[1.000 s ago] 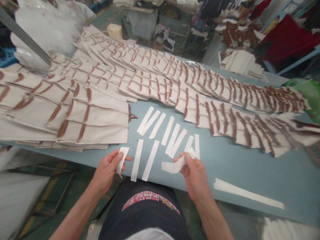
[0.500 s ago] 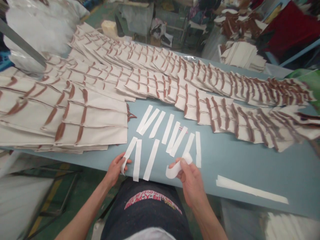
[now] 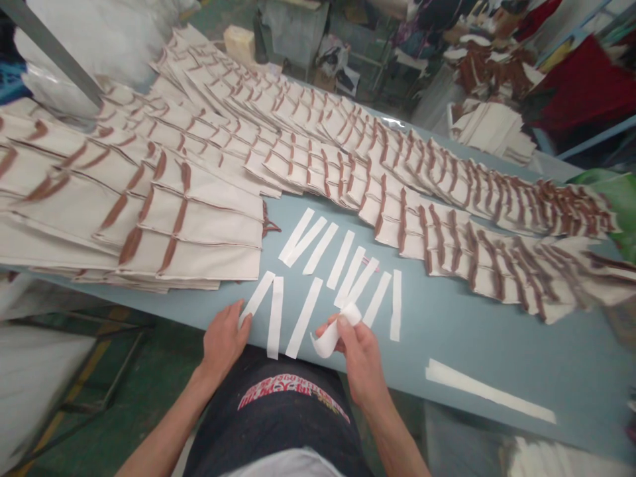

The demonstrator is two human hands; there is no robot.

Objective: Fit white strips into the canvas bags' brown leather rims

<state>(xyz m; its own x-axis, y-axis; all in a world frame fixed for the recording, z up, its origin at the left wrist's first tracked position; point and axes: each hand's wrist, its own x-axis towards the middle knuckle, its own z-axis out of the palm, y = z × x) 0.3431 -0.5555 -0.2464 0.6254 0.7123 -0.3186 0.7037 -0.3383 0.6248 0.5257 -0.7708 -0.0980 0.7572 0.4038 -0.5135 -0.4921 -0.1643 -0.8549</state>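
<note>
Several white strips (image 3: pixel 304 318) lie in two loose rows on the blue-grey tabletop (image 3: pixel 397 377). My left hand (image 3: pixel 224 338) rests palm down at the near edge, its fingers lying flat over the lower end of the leftmost white strip (image 3: pixel 258 297). Between thumb and fingers, my right hand (image 3: pixel 358 351) grips a curled white strip (image 3: pixel 328 339), its free end bending down to the left. That curl hangs just above the near ends of the laid strips. How many layers it has, I cannot tell.
Overlapping cream fabric pieces with brown strips (image 3: pixel 218 232) cover the left and far side of the table. Longer off-white strips (image 3: pixel 489 391) lie at the right near edge. A grey metal bar (image 3: pixel 57 56) slants across the upper left. Beyond stands a bin of cream pieces (image 3: pixel 491 129).
My left hand has turned palm down and lowered the leftmost strip's near end to the table. My right hand has moved left with the curled strip. The camera view has tilted slightly.
</note>
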